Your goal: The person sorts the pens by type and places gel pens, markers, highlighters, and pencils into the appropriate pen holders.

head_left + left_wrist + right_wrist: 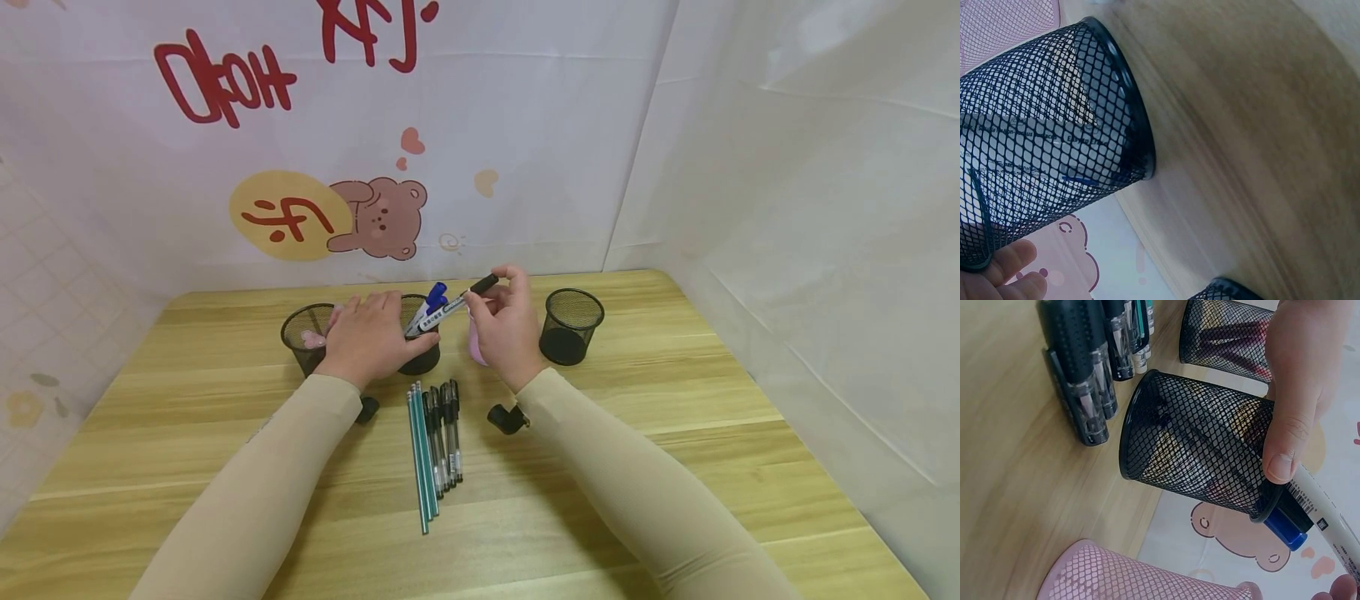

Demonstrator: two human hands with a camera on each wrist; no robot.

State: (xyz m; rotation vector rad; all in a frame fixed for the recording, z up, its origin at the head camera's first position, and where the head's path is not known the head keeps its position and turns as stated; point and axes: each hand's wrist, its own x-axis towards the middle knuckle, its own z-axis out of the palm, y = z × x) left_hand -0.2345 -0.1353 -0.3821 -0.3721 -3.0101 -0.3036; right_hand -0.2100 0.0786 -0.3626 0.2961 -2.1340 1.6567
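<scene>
My left hand grips a black mesh pen cup by its rim, the thumb on the near side; in the left wrist view its fingertips show beyond the cup wall. Blue-capped markers stand tilted in this cup. Between thumb and fingers my right hand pinches a white marker near its black cap. The marker slants, its lower end at the cup's mouth; whether that end is inside is hidden by the left thumb.
A pink mesh cup stands just right of the held cup, partly hidden by my right hand. Farther right is another black mesh cup. At left, a third holds pink items. Green pencils and black-capped pens lie in front.
</scene>
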